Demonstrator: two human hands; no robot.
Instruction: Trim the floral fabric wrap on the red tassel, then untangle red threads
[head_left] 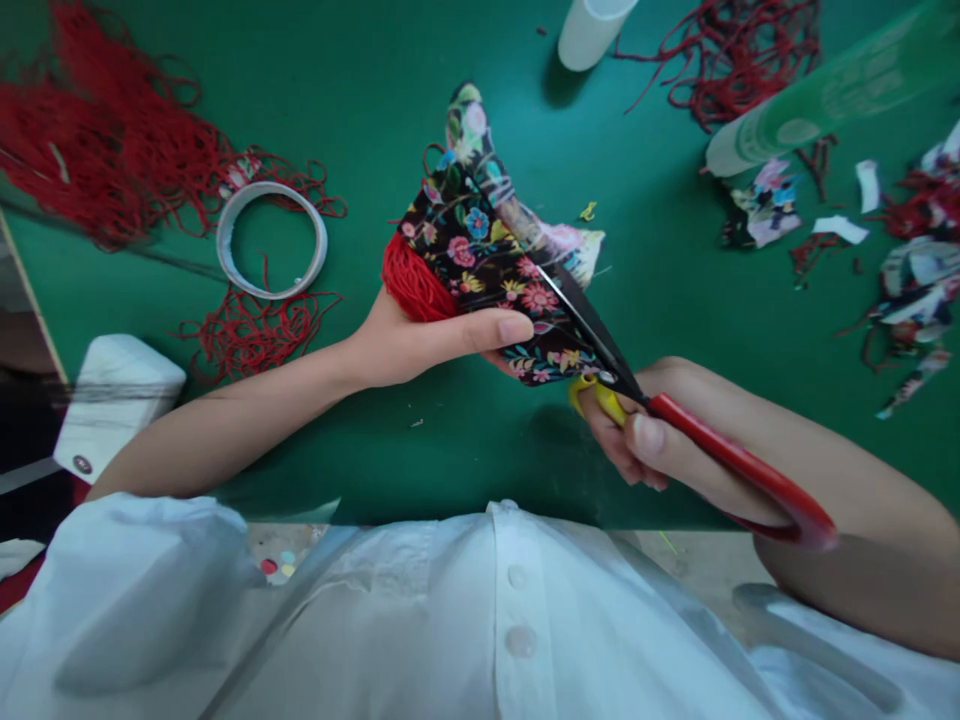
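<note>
My left hand [427,340] grips a piece of black floral fabric [480,235], thumb on top and the other fingers mostly hidden beneath. A bundle of red yarn [416,285] sticks out of the fabric's left side, against the same hand. In my right hand [637,440] is a pair of scissors [720,450] with red and yellow handles. Their dark blades reach up and left onto the fabric, along a strip [547,240] that folds away to the right and shows its pale underside. The lower blade is partly hidden by the cloth.
Red yarn [127,150] is heaped at the upper left, near a white tape ring [272,240]. A white box-like object [120,400] stands at the left edge. A white cylinder [592,30], a green-and-white tube [810,95] and fabric scraps [765,205] lie on the green table [360,90].
</note>
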